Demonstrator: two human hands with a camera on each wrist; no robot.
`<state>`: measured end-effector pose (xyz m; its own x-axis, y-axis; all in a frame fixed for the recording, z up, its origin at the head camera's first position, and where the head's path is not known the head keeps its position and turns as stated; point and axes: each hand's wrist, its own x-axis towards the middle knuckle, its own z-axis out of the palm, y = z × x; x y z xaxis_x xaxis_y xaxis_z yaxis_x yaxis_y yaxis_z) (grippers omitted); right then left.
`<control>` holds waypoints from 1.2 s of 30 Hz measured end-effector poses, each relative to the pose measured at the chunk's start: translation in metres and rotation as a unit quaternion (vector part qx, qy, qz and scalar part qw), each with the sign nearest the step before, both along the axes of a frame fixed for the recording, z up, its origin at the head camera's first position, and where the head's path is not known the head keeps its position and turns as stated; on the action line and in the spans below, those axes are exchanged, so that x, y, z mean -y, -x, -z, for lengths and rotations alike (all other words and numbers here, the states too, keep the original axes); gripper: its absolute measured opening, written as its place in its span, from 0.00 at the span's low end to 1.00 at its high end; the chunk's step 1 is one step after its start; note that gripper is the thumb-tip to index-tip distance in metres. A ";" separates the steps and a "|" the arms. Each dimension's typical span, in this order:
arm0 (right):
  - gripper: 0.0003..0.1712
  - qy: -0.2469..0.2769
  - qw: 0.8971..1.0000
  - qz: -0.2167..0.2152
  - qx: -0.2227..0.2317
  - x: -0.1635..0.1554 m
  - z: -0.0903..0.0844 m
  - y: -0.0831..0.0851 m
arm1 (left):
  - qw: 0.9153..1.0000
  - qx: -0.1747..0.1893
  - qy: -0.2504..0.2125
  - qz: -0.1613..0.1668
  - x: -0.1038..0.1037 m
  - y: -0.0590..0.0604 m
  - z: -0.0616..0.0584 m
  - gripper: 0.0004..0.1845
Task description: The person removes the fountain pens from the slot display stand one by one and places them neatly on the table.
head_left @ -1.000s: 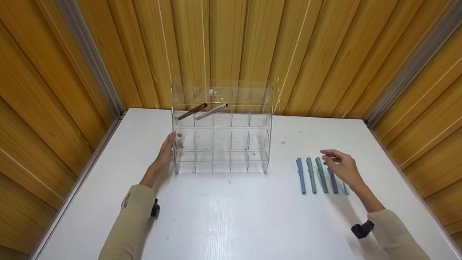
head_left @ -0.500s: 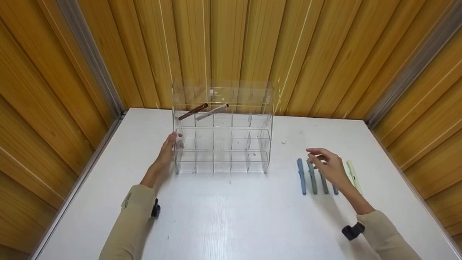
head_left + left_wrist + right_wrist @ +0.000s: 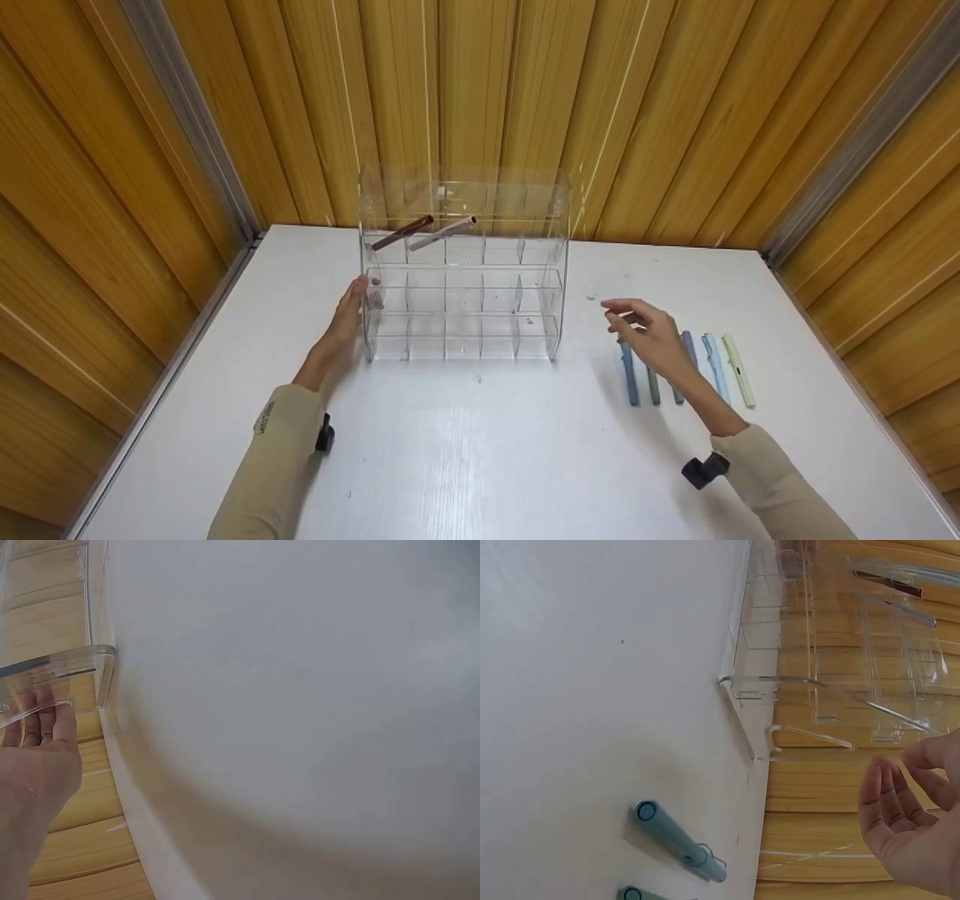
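Note:
A clear acrylic organizer with rows of compartments stands at the middle back of the white table. A brown pen and a grey pen lean in its top row. My left hand rests flat against the organizer's left side wall, and its fingers show through the acrylic. Several pens lie side by side at the right, from a blue pen to a pale green pen. My right hand hovers over the row's left end, fingers relaxed and holding nothing. Below it lies a blue pen.
Ribbed wooden walls close the table in at the back and both sides. Metal corner strips run down to the back corners. Bare white table surface lies in front of the organizer and between it and the pens.
My right hand has moved left across the pen row, towards the organizer, uncovering the pens at the right end. My left hand has stayed on the organizer.

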<state>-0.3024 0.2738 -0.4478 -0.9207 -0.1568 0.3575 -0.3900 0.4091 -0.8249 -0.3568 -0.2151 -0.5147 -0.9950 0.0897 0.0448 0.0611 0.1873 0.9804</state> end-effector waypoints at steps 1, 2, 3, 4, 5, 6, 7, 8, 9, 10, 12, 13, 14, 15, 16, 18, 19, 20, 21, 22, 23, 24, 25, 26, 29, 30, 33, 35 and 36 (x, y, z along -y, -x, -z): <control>0.13 0.004 1.000 -0.003 0.004 0.004 -0.001 0.001 | 1.000 0.000 0.000 0.000 0.000 0.000 0.000 0.42; 0.13 0.003 1.000 -0.004 0.007 0.008 -0.003 0.001 | 1.000 0.001 0.000 0.001 0.000 0.000 0.000 0.42; 0.13 0.003 1.000 -0.006 0.007 0.012 -0.004 0.002 | 1.000 0.000 0.001 0.001 0.000 0.000 0.000 0.43; 0.13 0.003 1.000 -0.008 0.007 0.016 -0.005 0.003 | 1.000 -0.001 0.003 0.003 0.000 0.000 0.000 0.43; 0.13 0.004 1.000 -0.011 0.006 0.020 -0.005 0.005 | 1.000 0.002 0.006 0.004 0.000 -0.001 0.000 0.44; 0.14 0.005 1.000 -0.016 0.004 0.025 -0.005 0.006 | 1.000 0.003 0.009 0.006 0.000 -0.001 0.000 0.45; 0.14 0.007 1.000 -0.019 0.004 0.029 -0.006 0.008 | 1.000 0.005 0.010 0.006 0.000 -0.001 0.000 0.46; 0.14 0.008 1.000 -0.024 0.003 0.033 -0.006 0.009 | 1.000 0.007 0.009 0.006 0.001 -0.001 0.000 0.47; 0.14 0.011 0.999 -0.030 0.003 0.037 -0.007 0.010 | 1.000 0.010 0.008 0.005 0.001 -0.001 0.000 0.48; 0.14 0.013 0.999 -0.035 0.004 0.041 -0.007 0.012 | 1.000 0.013 0.008 0.003 0.001 -0.001 0.000 0.48; 0.14 0.016 0.999 -0.045 0.006 0.050 -0.009 0.014 | 1.000 0.017 0.004 0.001 0.000 -0.001 -0.001 0.48; 0.14 0.016 0.999 -0.049 0.006 0.054 -0.009 0.015 | 1.000 0.017 0.003 0.000 0.000 -0.001 -0.002 0.48; 0.14 0.016 0.998 -0.055 0.005 0.057 -0.009 0.016 | 1.000 0.017 0.006 0.003 0.000 -0.001 -0.002 0.48; 0.14 0.015 0.998 -0.058 0.004 0.061 -0.009 0.017 | 1.000 0.017 0.009 0.004 -0.001 -0.002 -0.003 0.48; 0.14 0.014 0.998 -0.061 0.002 0.065 -0.009 0.018 | 1.000 0.015 0.012 0.006 -0.001 -0.002 -0.003 0.47; 0.14 0.012 0.997 -0.072 0.000 0.071 -0.011 0.021 | 1.000 0.011 0.017 0.009 -0.001 -0.003 -0.003 0.45; 0.14 0.011 0.997 -0.078 -0.001 0.075 -0.012 0.022 | 1.000 0.010 0.018 0.009 -0.001 -0.003 -0.003 0.44; 0.14 0.011 0.996 -0.084 -0.001 0.078 -0.014 0.023 | 1.000 0.009 0.018 0.009 -0.001 -0.004 -0.003 0.44; 0.14 0.011 0.996 -0.088 -0.002 0.082 -0.016 0.024 | 1.000 0.009 0.017 0.008 -0.001 -0.003 -0.002 0.43; 0.15 0.012 0.995 -0.094 -0.003 0.087 -0.018 0.025 | 1.000 0.009 0.015 0.008 -0.001 -0.003 -0.002 0.43; 0.15 0.012 0.995 -0.098 -0.003 0.091 -0.020 0.027 | 1.000 0.009 0.012 0.008 0.000 -0.003 -0.001 0.44; 0.15 0.012 0.995 -0.101 -0.004 0.095 -0.022 0.028 | 1.000 0.009 0.006 0.008 0.000 -0.002 0.000 0.44; 0.15 0.012 0.994 -0.104 -0.003 0.100 -0.024 0.029 | 1.000 0.009 0.001 0.008 0.000 -0.002 0.000 0.45; 0.15 0.012 0.994 -0.106 -0.004 0.105 -0.026 0.030 | 1.000 0.009 -0.002 0.008 0.000 -0.002 0.001 0.45; 0.15 0.015 0.994 -0.111 -0.006 0.121 -0.029 0.033 | 1.000 0.008 -0.007 0.009 0.000 -0.002 0.001 0.47; 0.15 0.018 0.993 -0.113 -0.006 0.126 -0.030 0.034 | 1.000 0.007 -0.006 0.010 0.000 -0.003 0.001 0.47; 0.15 0.033 0.993 -0.115 -0.009 0.140 -0.034 0.039 | 1.000 0.010 0.011 0.009 -0.001 -0.003 -0.002 0.47; 0.15 0.048 0.993 -0.111 -0.010 0.149 -0.038 0.043 | 1.000 0.016 0.017 0.008 -0.001 -0.004 -0.002 0.47; 0.15 0.059 0.992 -0.108 -0.010 0.153 -0.040 0.045 | 1.000 0.018 0.020 0.008 -0.001 -0.003 -0.002 0.48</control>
